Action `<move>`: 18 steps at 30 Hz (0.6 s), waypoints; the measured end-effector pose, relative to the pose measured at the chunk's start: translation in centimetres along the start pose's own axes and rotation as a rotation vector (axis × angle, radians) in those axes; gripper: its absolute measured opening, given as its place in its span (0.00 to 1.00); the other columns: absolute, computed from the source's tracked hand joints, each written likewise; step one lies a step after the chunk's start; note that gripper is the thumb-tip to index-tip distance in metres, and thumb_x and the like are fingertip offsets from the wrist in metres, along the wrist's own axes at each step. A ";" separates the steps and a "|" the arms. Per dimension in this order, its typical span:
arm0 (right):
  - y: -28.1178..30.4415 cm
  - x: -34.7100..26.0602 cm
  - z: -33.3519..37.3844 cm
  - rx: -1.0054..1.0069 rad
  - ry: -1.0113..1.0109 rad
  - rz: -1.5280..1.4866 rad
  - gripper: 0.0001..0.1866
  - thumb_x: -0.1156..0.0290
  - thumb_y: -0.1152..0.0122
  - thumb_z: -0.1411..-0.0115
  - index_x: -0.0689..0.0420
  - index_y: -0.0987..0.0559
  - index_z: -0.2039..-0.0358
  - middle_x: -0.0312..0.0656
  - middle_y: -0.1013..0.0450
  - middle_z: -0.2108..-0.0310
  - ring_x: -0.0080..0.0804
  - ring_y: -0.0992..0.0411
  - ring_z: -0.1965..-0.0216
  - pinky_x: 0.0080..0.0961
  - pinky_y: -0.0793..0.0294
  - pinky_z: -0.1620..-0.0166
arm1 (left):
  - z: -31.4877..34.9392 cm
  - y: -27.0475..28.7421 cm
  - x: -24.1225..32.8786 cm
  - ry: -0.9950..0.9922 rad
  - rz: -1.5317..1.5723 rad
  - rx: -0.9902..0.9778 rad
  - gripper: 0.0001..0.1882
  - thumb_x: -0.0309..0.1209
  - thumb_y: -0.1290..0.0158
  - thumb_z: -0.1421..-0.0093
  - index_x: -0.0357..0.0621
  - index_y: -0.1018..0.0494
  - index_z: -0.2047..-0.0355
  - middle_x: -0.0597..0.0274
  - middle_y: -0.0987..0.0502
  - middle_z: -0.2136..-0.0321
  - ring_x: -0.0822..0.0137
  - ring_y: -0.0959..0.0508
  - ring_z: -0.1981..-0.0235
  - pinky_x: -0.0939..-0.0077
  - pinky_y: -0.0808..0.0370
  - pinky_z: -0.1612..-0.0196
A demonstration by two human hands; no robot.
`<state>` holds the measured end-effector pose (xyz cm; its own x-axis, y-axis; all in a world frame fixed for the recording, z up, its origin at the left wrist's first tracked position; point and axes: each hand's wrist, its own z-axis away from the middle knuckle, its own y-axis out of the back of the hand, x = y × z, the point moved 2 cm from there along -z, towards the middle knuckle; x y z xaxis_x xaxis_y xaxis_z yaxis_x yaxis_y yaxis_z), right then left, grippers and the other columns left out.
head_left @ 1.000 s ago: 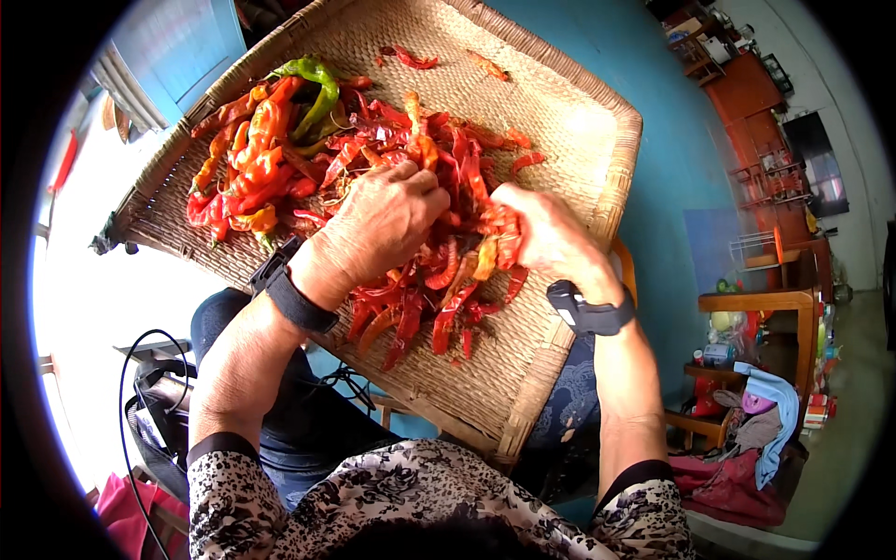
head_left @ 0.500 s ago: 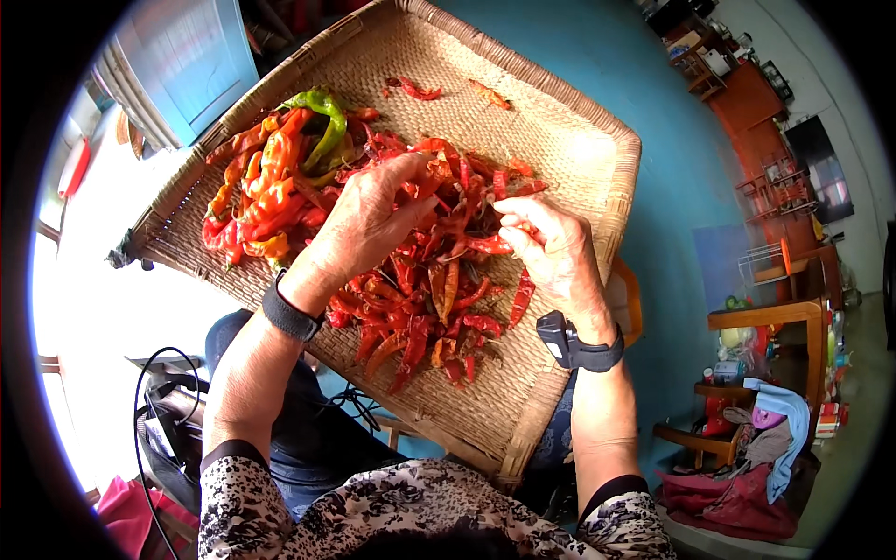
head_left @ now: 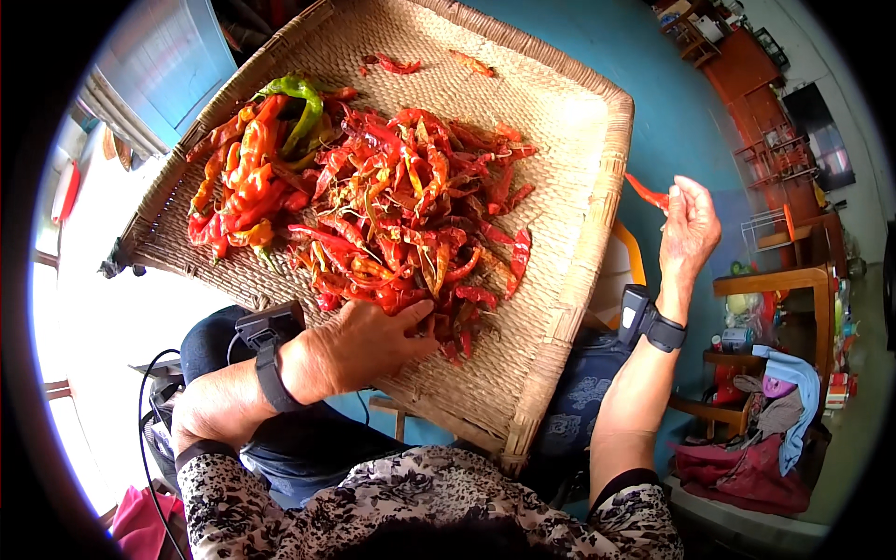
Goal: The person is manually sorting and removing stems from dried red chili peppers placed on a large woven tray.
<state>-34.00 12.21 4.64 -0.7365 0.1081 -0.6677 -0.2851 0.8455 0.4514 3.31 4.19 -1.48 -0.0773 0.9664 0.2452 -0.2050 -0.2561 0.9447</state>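
Note:
A wide woven basket (head_left: 551, 271) lies across my lap, holding a heap of dried red chili peppers (head_left: 373, 205). Plumper, glossy orange-red peppers (head_left: 257, 177) form a pile at its left, with a green pepper (head_left: 303, 112) curled on top. My left hand (head_left: 378, 341) rests at the heap's near edge, thumb and fingers apart, some fingertips hidden. Past the basket's right rim, my right hand (head_left: 691, 224) pinches a thin red chili pepper (head_left: 646, 193) between thumb and fingers, its tip pointing left.
Below the right rim is a yellow-edged container (head_left: 623, 266), partly hidden by the basket. A wooden chair (head_left: 779, 285) with bags and clothes stands to the right. A black cable (head_left: 145, 439) hangs at the left. Far off stands reddish-brown furniture (head_left: 751, 84).
My right hand has swung from above the heap out past the right rim with a red chili pepper. My left hand has dropped from the heap's middle to its near edge.

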 end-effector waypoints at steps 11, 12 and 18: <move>-5.1 -6.2 4.8 -0.812 0.120 0.073 0.13 0.74 0.41 0.43 0.60 0.25 0.57 0.50 0.26 0.67 0.39 0.26 0.68 0.37 0.27 0.66 | -3.3 0.0 -2.2 -0.024 0.135 -0.021 0.18 0.19 0.54 0.46 0.52 0.29 0.57 0.57 0.32 0.52 0.56 0.20 0.71 0.65 0.20 0.69; -5.8 -5.8 5.2 -0.878 0.252 0.114 0.14 0.73 0.39 0.44 0.61 0.25 0.57 0.50 0.26 0.68 0.41 0.26 0.70 0.35 0.27 0.67 | -3.3 0.4 -2.7 -0.012 0.119 0.096 0.17 0.19 0.54 0.46 0.51 0.29 0.57 0.57 0.32 0.53 0.55 0.20 0.71 0.65 0.20 0.69; -8.3 -6.9 6.8 -0.911 0.360 0.084 0.18 0.74 0.38 0.45 0.59 0.27 0.53 0.52 0.27 0.66 0.50 0.26 0.66 0.40 0.27 0.62 | -5.1 3.6 -6.7 0.008 0.581 0.798 0.11 0.21 0.46 0.44 0.41 0.29 0.60 0.58 0.25 0.63 0.61 0.21 0.67 0.73 0.22 0.62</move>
<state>-22.42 8.02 1.53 -0.8759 -0.1441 -0.4604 -0.4757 0.0991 0.8740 -1.87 -3.27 -0.83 0.0351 0.6943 0.7189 0.5854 -0.5973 0.5482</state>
